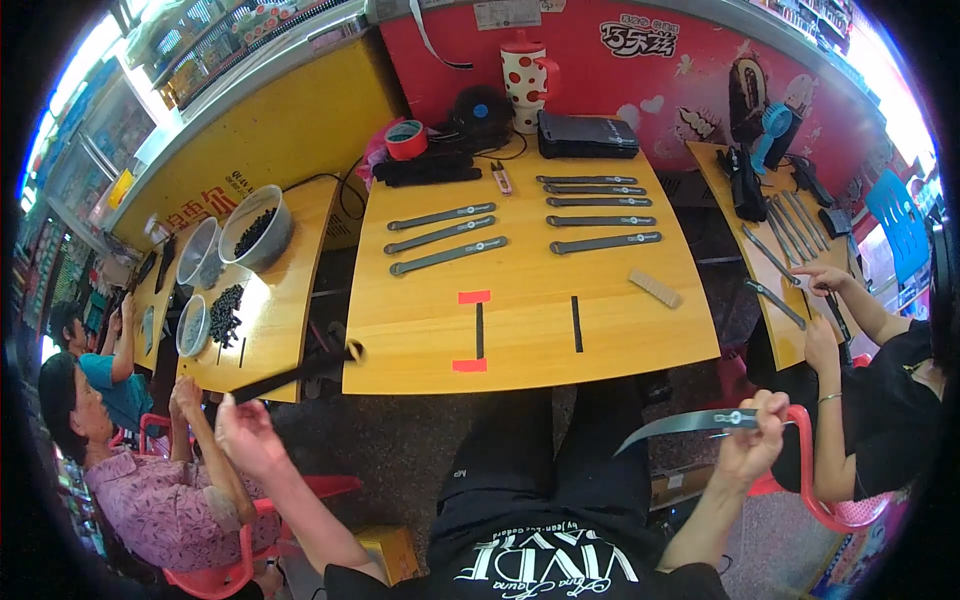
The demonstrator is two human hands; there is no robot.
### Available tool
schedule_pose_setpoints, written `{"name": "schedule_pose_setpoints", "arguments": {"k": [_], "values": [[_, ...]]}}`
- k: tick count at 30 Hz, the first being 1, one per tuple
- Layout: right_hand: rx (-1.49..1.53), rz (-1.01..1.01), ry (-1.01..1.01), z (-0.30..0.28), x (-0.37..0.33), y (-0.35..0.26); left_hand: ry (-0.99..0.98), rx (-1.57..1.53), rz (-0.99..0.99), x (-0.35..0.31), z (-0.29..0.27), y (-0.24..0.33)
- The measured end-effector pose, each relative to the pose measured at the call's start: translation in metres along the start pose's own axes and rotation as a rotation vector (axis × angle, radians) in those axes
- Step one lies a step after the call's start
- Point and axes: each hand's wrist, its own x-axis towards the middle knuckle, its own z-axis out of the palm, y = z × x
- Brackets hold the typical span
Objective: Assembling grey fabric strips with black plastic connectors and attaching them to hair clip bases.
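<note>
My left hand (250,436) is closed on one end of a black strap (285,382), which reaches up and right past the table's front left corner. Its far end is rounded and a little blurred. At the right, clear of the table's front edge, my right hand (756,436) grips a grey strap (685,424) with a pale print; the strap curves out to the left. On the table lie three similar grey straps (442,233) at left and several more (604,220) at right, side by side.
The wooden table (420,340) carries red tape marks (474,297), black lines, a beige ridged block (655,288), small snips (501,178), a black case (587,135) and a dotted tumbler (524,85). People work at side tables left and right; bowls of black pieces (257,230) stand left.
</note>
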Motion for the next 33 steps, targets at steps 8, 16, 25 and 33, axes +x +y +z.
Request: {"name": "schedule_pose_setpoints", "arguments": {"k": [8,16,25,33], "values": [[-0.267,0.183,-0.14,0.018,0.013,0.02,-0.567,0.92,0.855,-0.054,0.135,-0.017],[-0.365,0.204,-0.12,0.015,0.019,0.022,-0.892,1.321,1.052,-0.108,0.203,-0.132],[-0.374,0.275,-0.108,0.007,0.029,0.029,-0.926,1.333,0.942,-0.122,0.224,-0.176],[-0.349,0.344,-0.138,0.017,0.022,0.045,-0.954,1.292,0.771,-0.122,0.24,-0.158]]}}
